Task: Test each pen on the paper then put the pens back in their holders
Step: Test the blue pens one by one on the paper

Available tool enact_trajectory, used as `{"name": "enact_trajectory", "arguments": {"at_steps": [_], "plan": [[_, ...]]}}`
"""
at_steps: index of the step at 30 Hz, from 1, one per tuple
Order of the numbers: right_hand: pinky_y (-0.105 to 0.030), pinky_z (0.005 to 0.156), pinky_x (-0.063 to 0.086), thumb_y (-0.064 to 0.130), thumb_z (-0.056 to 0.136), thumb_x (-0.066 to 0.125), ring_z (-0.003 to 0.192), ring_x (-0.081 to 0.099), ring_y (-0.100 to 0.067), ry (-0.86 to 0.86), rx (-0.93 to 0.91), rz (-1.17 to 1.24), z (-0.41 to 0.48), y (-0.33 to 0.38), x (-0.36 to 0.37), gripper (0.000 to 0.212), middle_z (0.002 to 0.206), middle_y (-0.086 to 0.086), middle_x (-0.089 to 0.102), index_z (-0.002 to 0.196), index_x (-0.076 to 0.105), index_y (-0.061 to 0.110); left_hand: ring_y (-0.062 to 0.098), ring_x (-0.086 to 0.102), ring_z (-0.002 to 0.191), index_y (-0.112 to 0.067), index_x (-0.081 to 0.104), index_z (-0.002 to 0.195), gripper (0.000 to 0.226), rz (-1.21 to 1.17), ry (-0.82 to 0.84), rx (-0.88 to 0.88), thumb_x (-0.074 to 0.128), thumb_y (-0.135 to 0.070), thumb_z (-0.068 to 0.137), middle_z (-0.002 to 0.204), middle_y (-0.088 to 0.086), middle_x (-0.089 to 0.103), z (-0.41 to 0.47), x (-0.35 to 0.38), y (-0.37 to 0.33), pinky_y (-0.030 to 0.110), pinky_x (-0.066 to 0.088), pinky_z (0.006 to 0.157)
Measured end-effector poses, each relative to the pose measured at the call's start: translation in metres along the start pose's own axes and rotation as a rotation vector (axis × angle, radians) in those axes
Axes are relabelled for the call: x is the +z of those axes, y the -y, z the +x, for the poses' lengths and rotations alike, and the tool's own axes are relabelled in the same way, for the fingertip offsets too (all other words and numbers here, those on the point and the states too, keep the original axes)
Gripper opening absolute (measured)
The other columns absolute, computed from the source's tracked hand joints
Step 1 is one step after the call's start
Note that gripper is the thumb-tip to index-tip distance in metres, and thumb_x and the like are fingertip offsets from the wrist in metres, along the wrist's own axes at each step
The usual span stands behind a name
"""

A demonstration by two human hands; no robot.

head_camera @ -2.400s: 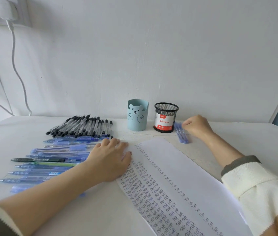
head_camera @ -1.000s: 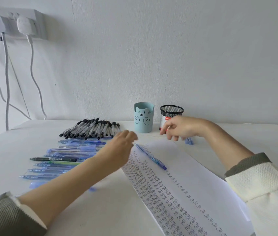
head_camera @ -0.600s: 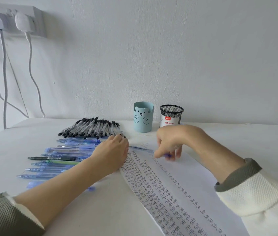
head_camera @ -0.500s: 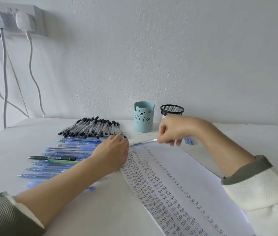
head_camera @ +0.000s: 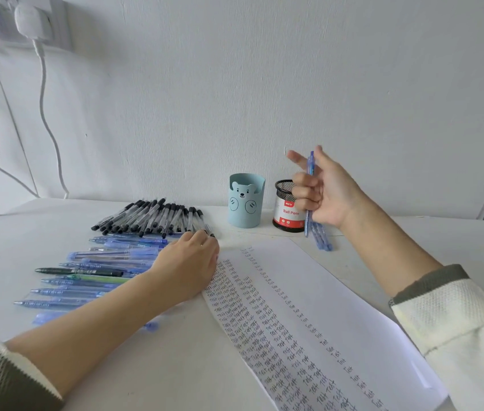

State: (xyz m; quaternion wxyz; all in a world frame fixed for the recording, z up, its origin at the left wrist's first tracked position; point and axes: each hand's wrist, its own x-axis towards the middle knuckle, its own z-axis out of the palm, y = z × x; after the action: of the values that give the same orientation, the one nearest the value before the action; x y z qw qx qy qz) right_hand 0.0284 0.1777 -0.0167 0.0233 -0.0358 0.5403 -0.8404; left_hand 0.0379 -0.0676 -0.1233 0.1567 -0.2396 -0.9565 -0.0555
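a: how many of each, from the head camera?
b: two holders, a pale blue bear cup (head_camera: 246, 203) and a black mesh cup (head_camera: 284, 213). one paper (head_camera: 338, 307) lined with handwritten "test". a fan of black-capped pens (head_camera: 151, 216), too packed to count. a column of blue pens (head_camera: 110, 256), one black pen (head_camera: 77, 271) and one green pen (head_camera: 101, 279) among them. a few loose blue pens (head_camera: 322, 241) lie right of the mesh cup.
a: and the pen in hand?
b: a translucent blue pen (head_camera: 307, 223), upright, raised before the mesh cup. the right hand (head_camera: 326, 197) curls round it, forefinger stretched out. the left hand (head_camera: 190, 262) lies relaxed on the paper's left edge.
a: the room?
b: white table (head_camera: 175, 366), white wall (head_camera: 264, 84), two plugs (head_camera: 28, 19) upper left.
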Motion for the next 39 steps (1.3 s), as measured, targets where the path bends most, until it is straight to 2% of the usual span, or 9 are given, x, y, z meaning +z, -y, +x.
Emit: {"name": "enact_trajectory", "arguments": {"at_steps": [5, 11, 14, 18, 21, 26, 29, 34, 39], "plan": [[-0.019, 0.043, 0.008, 0.048, 0.087, 0.039, 0.037, 0.01, -0.01, -0.088, -0.018, 0.031, -0.002, -0.004, 0.03, 0.037, 0.045, 0.008, 0.016, 0.08, 0.06, 0.018, 0.018, 0.047, 0.104, -0.02, 0.051, 0.119, 0.03, 0.003, -0.002, -0.001, 0.029, -0.031, 0.103, 0.116, -0.002, 0.05, 0.0, 0.0, 0.0, 0.032, 0.045, 0.086], [-0.017, 0.032, 0.013, 0.053, 0.096, 0.05, 0.033, 0.018, -0.003, -0.094, -0.029, -0.043, 0.017, -0.037, 0.057, 0.035, 0.047, 0.009, 0.031, 0.095, 0.054, 0.019, 0.019, 0.047, 0.103, -0.019, 0.051, 0.12, 0.03, -0.004, -0.013, 0.004, 0.03, -0.031, 0.103, 0.116, -0.001, 0.05, -0.001, 0.0, 0.001, 0.033, 0.045, 0.085], [-0.016, 0.034, 0.03, 0.029, 0.106, 0.034, 0.035, 0.034, -0.007, -0.12, -0.048, 0.118, 0.022, -0.064, 0.072, 0.033, 0.049, 0.002, 0.044, 0.106, 0.059, 0.009, 0.019, 0.047, 0.105, -0.02, 0.051, 0.12, 0.03, -0.008, -0.017, 0.0, 0.031, -0.031, 0.102, 0.117, -0.001, 0.051, -0.001, 0.001, 0.002, 0.035, 0.046, 0.087], [-0.034, 0.057, 0.058, 0.036, 0.104, 0.021, 0.059, 0.067, -0.027, -0.119, -0.047, 0.081, 0.022, -0.099, 0.069, 0.05, 0.079, -0.019, 0.066, 0.118, 0.06, 0.009, 0.018, 0.047, 0.111, -0.022, 0.051, 0.124, 0.03, -0.012, 0.002, -0.001, 0.034, -0.03, 0.1, 0.123, -0.003, 0.05, 0.001, 0.0, 0.003, 0.034, 0.045, 0.09], [-0.027, 0.045, 0.052, 0.033, 0.104, 0.022, 0.047, 0.061, -0.02, -0.206, -0.101, -0.081, 0.021, -0.11, 0.054, 0.047, 0.063, -0.013, 0.064, 0.114, 0.061, 0.01, 0.018, 0.047, 0.112, -0.022, 0.051, 0.124, 0.03, -0.006, -0.009, 0.004, 0.034, -0.03, 0.1, 0.123, -0.003, 0.05, 0.0, 0.0, 0.004, 0.035, 0.045, 0.091], [-0.033, 0.074, 0.059, 0.014, 0.097, 0.053, 0.083, 0.069, -0.023, -0.138, -0.079, -0.217, 0.02, -0.113, 0.02, 0.015, 0.093, -0.014, 0.071, 0.095, 0.065, 0.004, 0.019, 0.047, 0.11, -0.021, 0.051, 0.123, 0.03, -0.011, -0.028, 0.014, 0.033, -0.03, 0.101, 0.121, -0.003, 0.05, 0.0, 0.002, 0.005, 0.034, 0.045, 0.09], [-0.024, 0.057, 0.054, 0.007, 0.091, 0.063, 0.065, 0.063, -0.017, -0.13, -0.123, -0.417, 0.017, -0.11, 0.001, 0.003, 0.076, -0.009, 0.067, 0.089, 0.065, 0.006, 0.018, 0.047, 0.108, -0.021, 0.052, 0.123, 0.03, -0.025, -0.039, 0.018, 0.034, -0.03, 0.1, 0.12, -0.003, 0.051, 0.0, 0.003, 0.005, 0.035, 0.045, 0.09], [-0.021, 0.047, 0.029, 0.014, 0.083, 0.072, 0.045, 0.035, -0.008, -0.213, -0.266, -0.796, 0.02, -0.111, -0.007, 0.043, 0.043, 0.011, 0.041, 0.055, 0.039, 0.019, 0.018, 0.048, 0.107, -0.021, 0.052, 0.122, 0.029, -0.018, -0.052, 0.024, 0.034, -0.029, 0.1, 0.119, -0.003, 0.052, 0.0, 0.005, 0.006, 0.033, 0.044, 0.09], [-0.023, 0.049, 0.028, 0.007, 0.076, 0.066, 0.045, 0.031, -0.005, -0.261, -0.336, -0.917, 0.026, -0.114, -0.008, 0.04, 0.046, 0.005, 0.037, 0.05, 0.037, 0.016, 0.019, 0.048, 0.109, -0.021, 0.052, 0.122, 0.029, -0.022, -0.053, 0.02, 0.034, -0.029, 0.1, 0.12, -0.003, 0.052, -0.001, 0.005, 0.006, 0.035, 0.045, 0.089]]}}
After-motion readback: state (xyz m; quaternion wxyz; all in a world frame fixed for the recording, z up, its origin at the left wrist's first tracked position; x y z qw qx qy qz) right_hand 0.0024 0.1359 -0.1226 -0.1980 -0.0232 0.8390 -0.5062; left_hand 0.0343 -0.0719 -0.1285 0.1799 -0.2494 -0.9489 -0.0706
